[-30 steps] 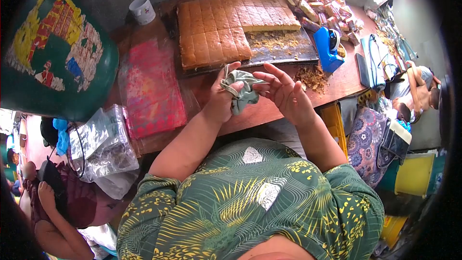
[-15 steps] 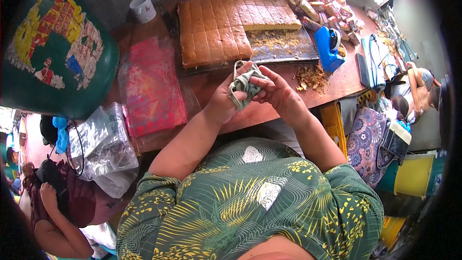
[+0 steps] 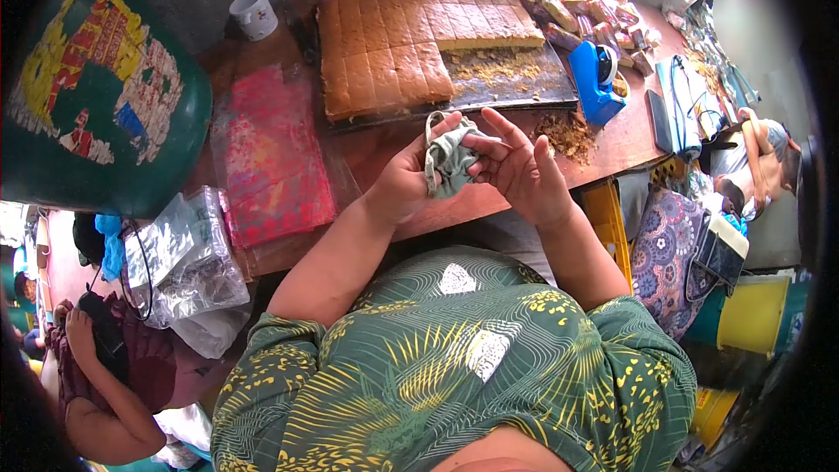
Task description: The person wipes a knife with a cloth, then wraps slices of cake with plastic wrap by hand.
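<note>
A crumpled grey-green cloth (image 3: 452, 157) with a thin strap or loop is bunched in my left hand (image 3: 404, 177), whose fingers are closed around it. My right hand (image 3: 530, 177) is palm up beside it, thumb and index finger spread apart, while its other fingers touch the cloth's edge. Both hands are above the table's front edge, just before a large slab of brown sheet cake (image 3: 384, 57) scored into rectangles. Part of the cake is gone at the front right, where the dark, crumb-covered tray (image 3: 516, 94) shows.
Wrapped cake pieces (image 3: 594, 0) are piled at the back right, near a blue tape dispenser (image 3: 596, 83) and loose crumbs (image 3: 566, 135). Left are red-stained plastic sheets (image 3: 275, 153), a white mug (image 3: 253, 15) and a green drum (image 3: 105, 122). Another person's arm (image 3: 114, 385) is at lower left.
My right hand has opened out, its thumb and index finger moving apart and away from the cloth. My left hand keeps its hold on the cloth.
</note>
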Demonstrator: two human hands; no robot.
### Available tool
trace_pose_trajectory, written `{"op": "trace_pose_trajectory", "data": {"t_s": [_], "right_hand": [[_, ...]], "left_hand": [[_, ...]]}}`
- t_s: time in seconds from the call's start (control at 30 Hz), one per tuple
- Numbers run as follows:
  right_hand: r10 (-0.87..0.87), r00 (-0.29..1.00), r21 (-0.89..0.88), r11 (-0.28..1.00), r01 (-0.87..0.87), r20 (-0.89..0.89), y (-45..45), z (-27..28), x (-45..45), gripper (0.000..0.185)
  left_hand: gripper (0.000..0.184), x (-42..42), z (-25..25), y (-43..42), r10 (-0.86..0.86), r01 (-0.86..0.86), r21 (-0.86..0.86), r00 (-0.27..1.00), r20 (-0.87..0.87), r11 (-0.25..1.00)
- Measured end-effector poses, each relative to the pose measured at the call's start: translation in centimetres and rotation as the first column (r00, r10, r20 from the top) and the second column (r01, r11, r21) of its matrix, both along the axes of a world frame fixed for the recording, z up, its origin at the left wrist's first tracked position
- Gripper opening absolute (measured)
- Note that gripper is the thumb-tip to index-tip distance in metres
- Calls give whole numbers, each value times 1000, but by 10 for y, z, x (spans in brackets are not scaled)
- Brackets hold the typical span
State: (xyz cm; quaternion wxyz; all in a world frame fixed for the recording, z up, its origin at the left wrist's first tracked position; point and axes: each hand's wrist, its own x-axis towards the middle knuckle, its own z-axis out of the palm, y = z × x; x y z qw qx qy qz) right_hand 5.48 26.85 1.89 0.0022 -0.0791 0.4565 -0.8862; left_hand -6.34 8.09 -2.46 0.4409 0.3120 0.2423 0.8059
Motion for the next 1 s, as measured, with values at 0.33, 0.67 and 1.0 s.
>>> {"op": "trace_pose_trajectory", "data": {"t_s": [0.33, 0.67, 1.0], "right_hand": [[8, 999, -3, 1000, -8, 32, -6, -6, 0, 94], [61, 994, 429, 903, -15, -92, -27, 0, 1, 103], [103, 981, 608, 793, 18, -163, -60, 4, -7, 102]], "left_hand": [[67, 2, 4, 2, 147, -192, -169, 958, -245, 967], [57, 2, -19, 4, 288, -326, -168, 933, -214, 930], [27, 12, 3, -1, 434, -434, -314, 898, -74, 844]]}}
